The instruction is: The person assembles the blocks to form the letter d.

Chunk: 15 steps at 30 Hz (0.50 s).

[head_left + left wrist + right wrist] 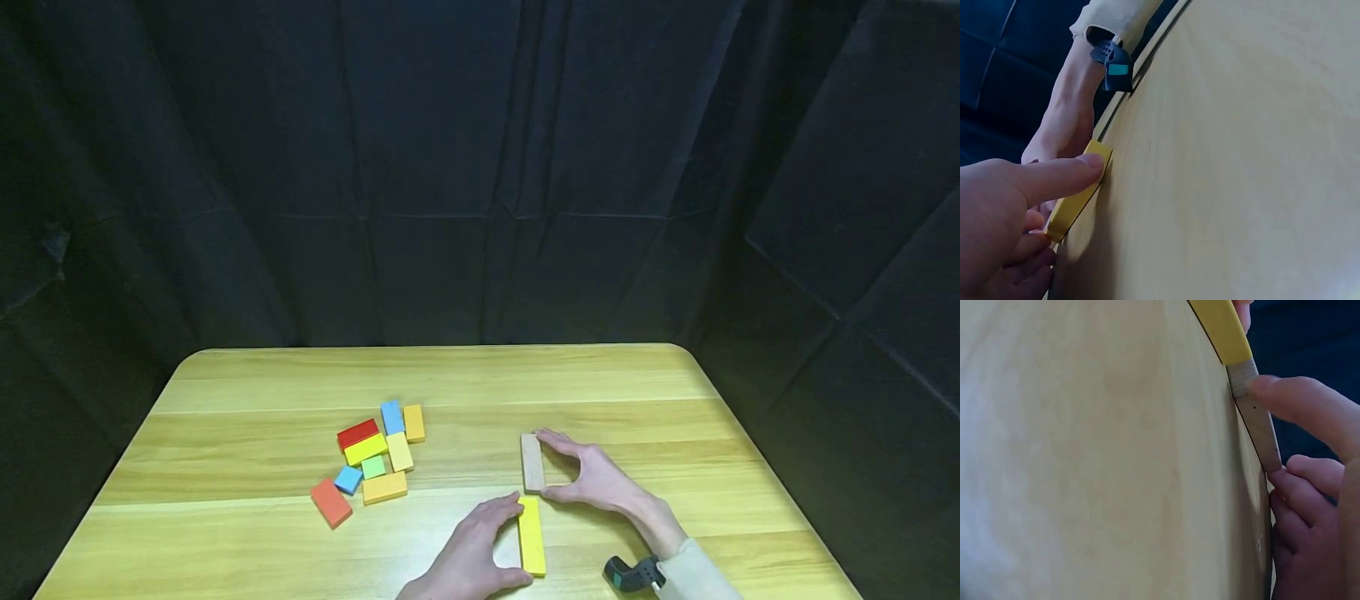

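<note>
While a cluster of coloured blocks (375, 460) lies on the left of the wooden table (255, 533), the left hand (468, 557) pinches the long yellow block (531, 535) end to end; just beyond, the right hand (600, 479) pinches the plain wooden block (532, 462) likewise, both lying flat near the front edge.
</note>
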Available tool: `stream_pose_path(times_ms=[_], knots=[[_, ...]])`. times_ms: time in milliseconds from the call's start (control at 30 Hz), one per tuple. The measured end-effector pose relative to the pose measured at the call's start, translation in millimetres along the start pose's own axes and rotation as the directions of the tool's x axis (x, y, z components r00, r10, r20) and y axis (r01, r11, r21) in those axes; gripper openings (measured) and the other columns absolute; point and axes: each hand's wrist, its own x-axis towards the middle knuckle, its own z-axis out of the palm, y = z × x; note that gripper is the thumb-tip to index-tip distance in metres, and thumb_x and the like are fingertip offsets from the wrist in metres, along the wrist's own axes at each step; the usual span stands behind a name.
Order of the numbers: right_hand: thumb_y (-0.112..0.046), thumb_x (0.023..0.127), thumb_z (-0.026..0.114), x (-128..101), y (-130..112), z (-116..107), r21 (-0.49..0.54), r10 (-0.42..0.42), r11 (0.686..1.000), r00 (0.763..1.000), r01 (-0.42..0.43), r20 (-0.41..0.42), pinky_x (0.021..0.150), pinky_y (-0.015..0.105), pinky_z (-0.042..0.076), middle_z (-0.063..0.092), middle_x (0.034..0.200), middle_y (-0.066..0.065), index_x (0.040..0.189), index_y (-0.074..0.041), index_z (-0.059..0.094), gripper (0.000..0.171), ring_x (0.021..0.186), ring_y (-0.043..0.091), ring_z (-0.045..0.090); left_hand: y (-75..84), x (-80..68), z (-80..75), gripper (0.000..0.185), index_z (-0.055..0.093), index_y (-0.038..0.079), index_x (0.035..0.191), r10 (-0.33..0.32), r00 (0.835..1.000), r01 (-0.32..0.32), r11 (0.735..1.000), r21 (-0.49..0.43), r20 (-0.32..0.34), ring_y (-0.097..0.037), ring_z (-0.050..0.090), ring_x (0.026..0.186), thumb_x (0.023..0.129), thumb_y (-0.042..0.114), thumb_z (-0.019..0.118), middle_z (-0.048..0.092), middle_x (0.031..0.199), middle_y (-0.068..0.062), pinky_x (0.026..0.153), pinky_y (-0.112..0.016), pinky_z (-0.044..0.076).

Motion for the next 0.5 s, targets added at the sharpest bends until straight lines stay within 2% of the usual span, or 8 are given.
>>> stream_pose_path(times_ms=[333,500], knots=[[-0.05,0.079,0.069,0.0,-9.6,0.2,0.079,0.046,0.996,0.999,-0.046,0.009,0.111,0.052,0.024,0.039,0.147,-0.001,0.142,-0.028,0.041,0.073,0.137,0.028,0.03,7.3,0.6,4.1,0.076,0.045,0.009,0.137,0.016,1.0,-0.015,0.998,0.064,-0.024,-0.019,0.039,0.132,0.074,0.038,0.077,0.039,0.147,-0.002,0.106,-0.037,0.038],[-0.047,0.081,0.068,-1.6,-13.9,2.3,0.09,0.013,0.996,1.0,-0.015,0.026,0.112,0.051,0.023,0.038,0.147,-0.002,0.142,-0.024,0.042,0.07,0.138,0.028,0.028,10.2,0.3,4.5,0.078,0.04,0.013,0.141,-0.048,0.999,0.047,0.998,0.052,0.014,-0.018,0.036,0.134,0.077,0.041,0.074,0.035,0.149,0.001,0.107,-0.038,0.037]])
